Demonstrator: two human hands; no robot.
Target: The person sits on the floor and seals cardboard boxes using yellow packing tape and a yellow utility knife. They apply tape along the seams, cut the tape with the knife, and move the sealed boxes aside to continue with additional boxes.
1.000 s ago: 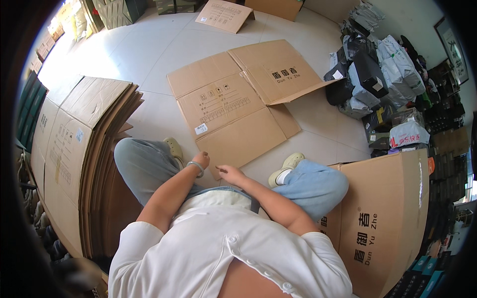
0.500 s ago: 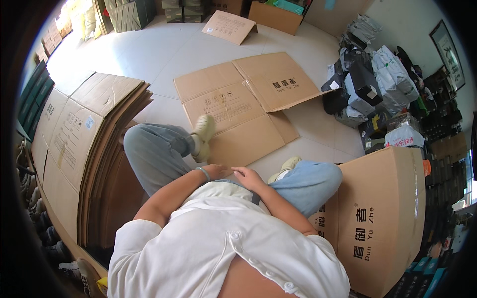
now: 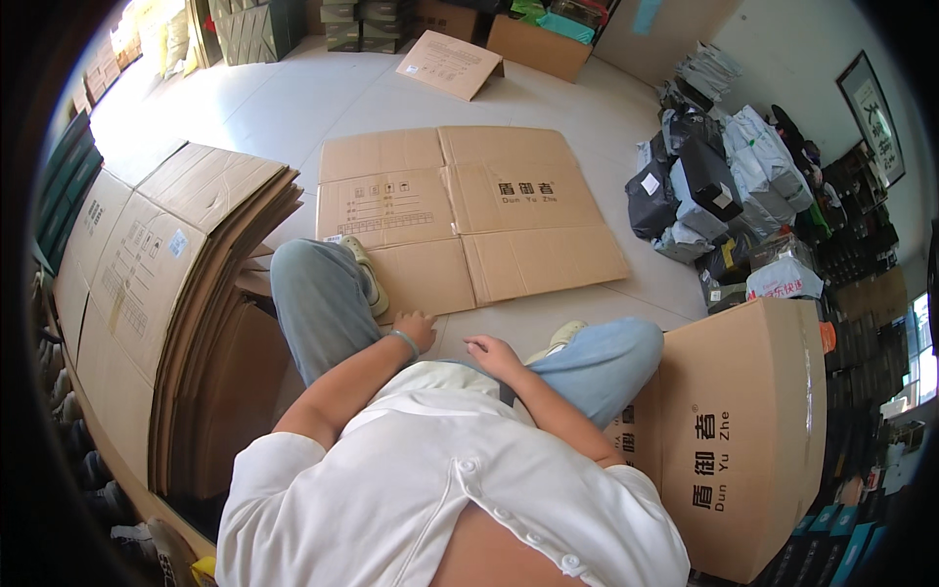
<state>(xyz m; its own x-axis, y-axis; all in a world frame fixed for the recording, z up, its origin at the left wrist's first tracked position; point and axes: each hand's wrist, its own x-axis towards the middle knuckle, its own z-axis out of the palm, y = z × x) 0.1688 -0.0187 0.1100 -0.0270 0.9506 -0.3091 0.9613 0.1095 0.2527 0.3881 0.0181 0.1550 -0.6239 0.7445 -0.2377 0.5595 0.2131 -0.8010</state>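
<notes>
Floor (image 3: 293, 103): pale, glossy, large tiles; thin seams cross it. Sheen strongest toward far left.

Light: strong daylight (image 3: 125, 34) at far left, washed out nearly white; detail there hard to read. A second bright patch, apparently a window (image 3: 920, 357), at the right edge.

Right wall (image 3: 787, 54): plain, pale. Dark-framed picture (image 3: 873, 115) hangs on it, pale sheet inside.

Far side, right of centre: beige upright panel (image 3: 670, 49), wall or door, cannot tell; light-blue strip (image 3: 647, 17) on it.

Right side: dark stacked goods (image 3: 866, 269), dim, bent by the lens. Near left edge: shoes (image 3: 90, 470), in shadow.
</notes>
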